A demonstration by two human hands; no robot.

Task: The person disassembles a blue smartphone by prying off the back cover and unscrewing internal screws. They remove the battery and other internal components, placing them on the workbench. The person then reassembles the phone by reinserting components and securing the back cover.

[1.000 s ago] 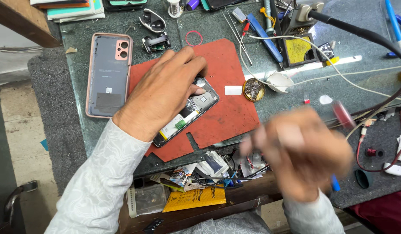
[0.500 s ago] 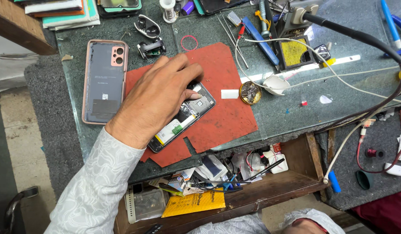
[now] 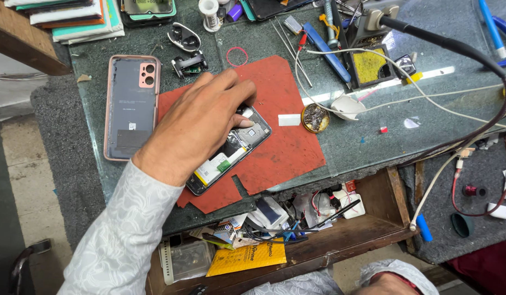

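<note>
My left hand (image 3: 201, 123) lies palm down over an opened phone (image 3: 239, 150), fingers curled onto its upper end and pressing it to a red mat (image 3: 285, 147). The phone lies diagonally with its back off, showing the battery and circuit board. Its pink-rimmed back cover (image 3: 131, 106) lies to the left of my hand on the green glass worktop. My right hand is out of view; only a patterned sleeve (image 3: 392, 273) shows at the bottom edge.
A round tin of flux (image 3: 315, 117) and a white strip (image 3: 289, 120) sit right of the phone. Tweezers (image 3: 288, 46), a red ring (image 3: 237, 56) and a soldering stand with yellow sponge (image 3: 369, 65) lie behind. Cables cross the right side. An open drawer (image 3: 373, 226) holds parts below.
My right hand, blurred in front of the drawer a second ago, has dropped out of view. My left hand has stayed on the phone.
</note>
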